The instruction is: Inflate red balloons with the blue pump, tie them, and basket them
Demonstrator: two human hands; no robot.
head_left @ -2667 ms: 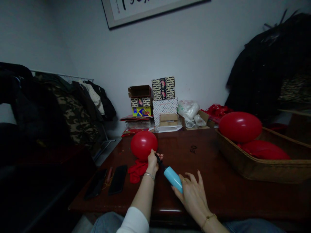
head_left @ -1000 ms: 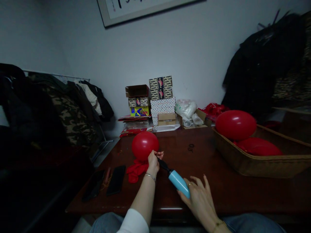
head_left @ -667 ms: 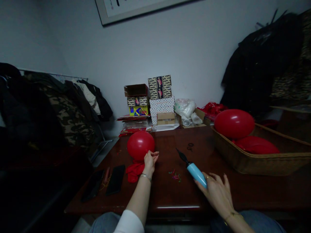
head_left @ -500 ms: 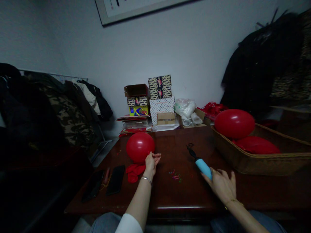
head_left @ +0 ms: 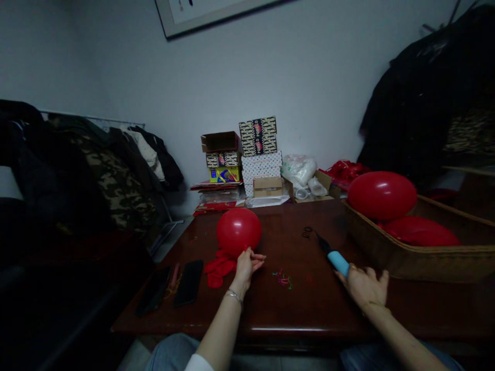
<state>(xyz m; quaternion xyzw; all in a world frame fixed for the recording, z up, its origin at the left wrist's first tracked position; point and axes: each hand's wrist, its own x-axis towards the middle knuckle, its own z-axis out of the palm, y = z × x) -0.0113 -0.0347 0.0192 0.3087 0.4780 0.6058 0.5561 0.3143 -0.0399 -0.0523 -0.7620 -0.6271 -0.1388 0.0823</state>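
Note:
At the table's middle left, my left hand [head_left: 246,268] pinches the neck of an inflated red balloon [head_left: 238,231], which stands just beyond the fingertips. A heap of limp red balloons [head_left: 218,269] lies beside it, partly behind the inflated one. My right hand [head_left: 365,286] grips the rear end of a light blue hand balloon pump [head_left: 339,263] between thumb and index finger, its other fingers loosely spread. The pump's black nozzle points away and left, near black loops [head_left: 307,232] that look like scissor handles. Small coloured ties [head_left: 284,279] lie between my hands.
A wicker basket [head_left: 410,265] on the right holds inflated red balloons [head_left: 382,196]. Two dark phones [head_left: 188,282] lie at the left edge. Stacked boxes [head_left: 263,172] and an open carton with plastic bags [head_left: 300,172] stand at the back.
My left hand and the pinched balloon have moved right, uncovering more of the limp balloons. The pump and my right hand have shifted right, away from the black loops. The view has shifted slightly.

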